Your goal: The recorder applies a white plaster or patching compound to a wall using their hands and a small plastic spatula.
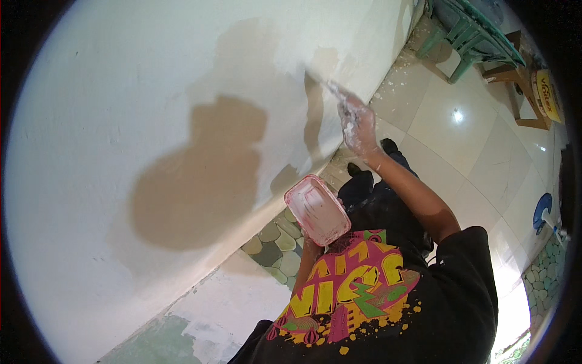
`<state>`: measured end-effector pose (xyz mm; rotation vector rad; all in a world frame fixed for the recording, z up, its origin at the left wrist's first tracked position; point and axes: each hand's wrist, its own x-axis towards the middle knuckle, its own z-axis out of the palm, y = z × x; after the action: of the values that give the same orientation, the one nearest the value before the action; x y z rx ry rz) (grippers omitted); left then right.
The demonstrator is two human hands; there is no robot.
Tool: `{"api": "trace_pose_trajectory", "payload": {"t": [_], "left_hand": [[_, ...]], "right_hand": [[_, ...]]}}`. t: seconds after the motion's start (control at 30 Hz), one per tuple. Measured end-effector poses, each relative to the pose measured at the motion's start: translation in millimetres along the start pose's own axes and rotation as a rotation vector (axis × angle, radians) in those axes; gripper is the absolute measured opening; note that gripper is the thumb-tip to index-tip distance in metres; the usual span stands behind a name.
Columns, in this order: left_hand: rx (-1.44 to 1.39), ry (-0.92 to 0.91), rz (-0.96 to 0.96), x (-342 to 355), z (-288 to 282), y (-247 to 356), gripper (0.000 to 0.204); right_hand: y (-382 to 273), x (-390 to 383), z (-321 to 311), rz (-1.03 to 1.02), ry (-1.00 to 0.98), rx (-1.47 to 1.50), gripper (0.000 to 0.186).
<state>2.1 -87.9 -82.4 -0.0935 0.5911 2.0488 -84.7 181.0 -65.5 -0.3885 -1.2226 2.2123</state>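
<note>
White wall fills most of the view, freshly coated and smooth, with a couple of greyish shadow patches on it. Down low it meets a band of pebble-look stone, and off to the right there's glossy tile floor with white splatter along the foot of the wall, plus a green plastic chair in the far corner.

Right hand is caked in white and closed around a thin blade or scraper; the tip sits against the wall, tilted. Left hand is mostly hidden under a pink tray smeared with white filler. It looks like it's gripping from below, but I can't tell how the fingers sit. The tray hangs just off the wall at about waist level.

Stuff I'd worry about:
- that tray is tipped a fair bit, so a blob could slide off onto the stone or the floor
- blade angle looks steep, and digging the corner in would leave a ridge in the wet coat
- a hand that slick with filler could let the blade slip
- drips on those shiny tiles look like a slipping hazard underfoot
- black shirt is close to the wet wall, an easy smear
</note>
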Motion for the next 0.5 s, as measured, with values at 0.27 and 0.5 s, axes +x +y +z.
{"api": "trace_pose_trajectory", "payload": {"t": [0.27,0.5], "left_hand": [[-0.296,0.309,-0.009,-30.2,-35.3,-20.1,0.076],[-0.414,0.376,-0.090,-27.8,-46.0,-11.9,0.076]], "right_hand": [[-23.9,16.4,81.0,0.154,0.018,0.570,0.052],[-18.5,-24.1,57.8,-0.229,-0.292,-0.386,0.050]]}}
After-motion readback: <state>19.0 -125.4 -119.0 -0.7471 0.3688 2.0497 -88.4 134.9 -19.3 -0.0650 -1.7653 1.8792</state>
